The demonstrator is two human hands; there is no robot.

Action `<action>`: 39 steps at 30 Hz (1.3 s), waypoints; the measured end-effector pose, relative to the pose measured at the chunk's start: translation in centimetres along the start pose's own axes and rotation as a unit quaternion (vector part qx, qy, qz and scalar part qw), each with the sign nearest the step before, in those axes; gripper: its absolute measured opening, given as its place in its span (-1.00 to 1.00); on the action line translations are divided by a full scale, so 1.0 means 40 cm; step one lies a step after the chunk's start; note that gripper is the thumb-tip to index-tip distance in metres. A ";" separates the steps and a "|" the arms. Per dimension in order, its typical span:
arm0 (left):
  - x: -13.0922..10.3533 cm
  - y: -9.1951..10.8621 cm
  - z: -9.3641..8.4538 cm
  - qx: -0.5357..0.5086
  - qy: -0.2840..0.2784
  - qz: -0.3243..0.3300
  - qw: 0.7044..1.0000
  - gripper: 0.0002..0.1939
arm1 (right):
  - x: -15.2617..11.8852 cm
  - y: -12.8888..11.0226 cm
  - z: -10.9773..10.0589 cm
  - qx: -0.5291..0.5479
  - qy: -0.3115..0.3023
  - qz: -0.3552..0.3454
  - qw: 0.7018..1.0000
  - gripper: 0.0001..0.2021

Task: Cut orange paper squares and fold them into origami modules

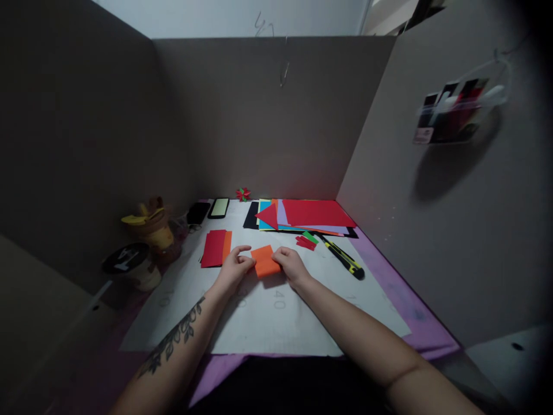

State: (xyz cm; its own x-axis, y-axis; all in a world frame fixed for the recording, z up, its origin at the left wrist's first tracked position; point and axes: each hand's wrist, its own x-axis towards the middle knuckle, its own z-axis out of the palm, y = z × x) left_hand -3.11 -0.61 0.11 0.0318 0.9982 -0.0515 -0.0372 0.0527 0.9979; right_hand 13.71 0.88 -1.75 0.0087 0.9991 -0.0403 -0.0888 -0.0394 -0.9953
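Note:
A small orange piece of paper is held just above the white mat, with a shadow under it. My right hand pinches its right edge between thumb and fingers. At its left edge is my left hand, thumb against the paper and the index finger lifted and curved away. The left hand's other fingers are partly hidden. Left of the hands lies a stack of red cut paper with orange paper showing at its side. Small red strips and a green strip lie beyond my right hand.
A yellow-black utility knife lies at right. Large coloured sheets, a red-green paper star and a phone are at the back. Cups stand left. Grey partitions enclose the table; a clear holder hangs right.

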 end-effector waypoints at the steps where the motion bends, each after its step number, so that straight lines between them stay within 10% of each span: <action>1: -0.001 0.003 0.001 -0.007 -0.005 -0.007 1.000 -0.46 | 0.001 0.001 0.000 0.008 0.000 0.009 1.000 -0.86; 39: 0.011 -0.010 -0.018 -0.045 -0.042 -0.040 0.997 -0.41 | 0.000 0.005 -0.005 0.065 -0.055 0.008 0.996 -0.86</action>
State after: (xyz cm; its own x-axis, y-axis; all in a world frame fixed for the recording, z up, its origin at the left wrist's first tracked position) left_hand -3.80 -0.18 -0.36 0.1216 0.9850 -0.1228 -0.1206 0.1375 0.9831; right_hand 13.89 0.86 -1.95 -0.1020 0.9940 -0.0394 -0.2170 -0.0608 -0.9743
